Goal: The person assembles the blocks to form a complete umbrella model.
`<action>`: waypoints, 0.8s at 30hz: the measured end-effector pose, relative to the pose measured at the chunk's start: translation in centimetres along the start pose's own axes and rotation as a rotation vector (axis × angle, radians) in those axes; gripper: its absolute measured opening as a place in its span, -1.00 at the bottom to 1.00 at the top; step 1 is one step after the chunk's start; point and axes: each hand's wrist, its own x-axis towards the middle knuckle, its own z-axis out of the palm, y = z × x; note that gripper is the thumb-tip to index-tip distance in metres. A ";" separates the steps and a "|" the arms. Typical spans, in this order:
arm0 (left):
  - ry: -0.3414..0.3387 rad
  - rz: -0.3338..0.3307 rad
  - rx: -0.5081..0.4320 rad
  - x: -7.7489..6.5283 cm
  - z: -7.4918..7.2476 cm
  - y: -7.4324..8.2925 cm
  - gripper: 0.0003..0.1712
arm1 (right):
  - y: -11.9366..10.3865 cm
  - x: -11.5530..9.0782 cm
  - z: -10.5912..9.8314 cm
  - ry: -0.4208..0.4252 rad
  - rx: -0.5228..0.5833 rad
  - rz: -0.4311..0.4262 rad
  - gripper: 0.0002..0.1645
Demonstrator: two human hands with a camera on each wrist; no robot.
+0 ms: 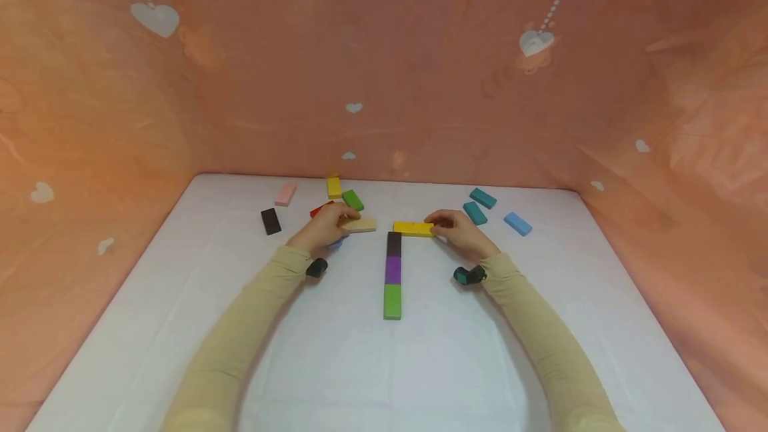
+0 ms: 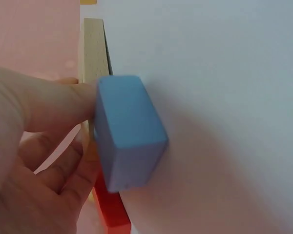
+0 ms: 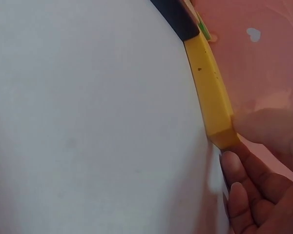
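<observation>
My left hand [image 1: 324,229] pinches a plain wooden block [image 1: 360,225] between thumb and fingers, left of the row's far end. Close under that hand, a blue block [image 2: 129,117] partly covers the wooden block in the left wrist view. A red block [image 1: 322,209] lies just behind the hand, partly hidden. My right hand [image 1: 463,233] grips the right end of a yellow block [image 1: 413,229], which lies crosswise at the top of the row. Running toward me from there are a black block [image 1: 394,244], a purple block [image 1: 393,270] and a green block [image 1: 393,302], end to end.
At the back left lie a pink block [image 1: 285,195], another black block [image 1: 271,221], a second yellow block [image 1: 334,187] and another green block [image 1: 353,200]. Two teal blocks [image 1: 475,213] and a light blue block [image 1: 518,223] lie at the back right. Orange cloth [image 1: 384,72] surrounds the white table [image 1: 324,365].
</observation>
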 end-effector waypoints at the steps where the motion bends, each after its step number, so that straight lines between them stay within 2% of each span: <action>1: -0.002 -0.007 -0.004 0.1 0.1 0.1 -0.57 | 0.0 0.0 0.0 -0.002 -0.004 -0.022 -0.74; 4: -0.011 -0.042 -0.029 0.4 0.4 0.3 -0.57 | 0.1 -0.1 -0.1 -0.011 0.007 -0.047 -0.74; 6: -0.023 -0.065 -0.055 0.6 0.6 0.4 -0.56 | 0.1 -0.2 -0.1 -0.014 0.020 -0.028 -0.74; 9: -0.034 -0.058 -0.047 1.1 0.9 0.6 -0.56 | 0.0 -0.2 -0.1 -0.009 0.020 0.000 -0.73; 14: -0.034 -0.011 -0.007 1.8 1.3 0.4 -0.57 | 0.0 -0.1 -0.1 -0.004 0.006 0.029 -0.72; 19: -0.035 -0.014 -0.046 2.2 1.5 0.3 -0.58 | -0.3 0.1 0.0 -0.004 -0.005 0.074 -0.68; 24: -0.020 -0.126 -0.196 1.8 1.1 0.2 -0.51 | -0.2 0.2 0.0 -0.007 -0.015 0.064 -0.68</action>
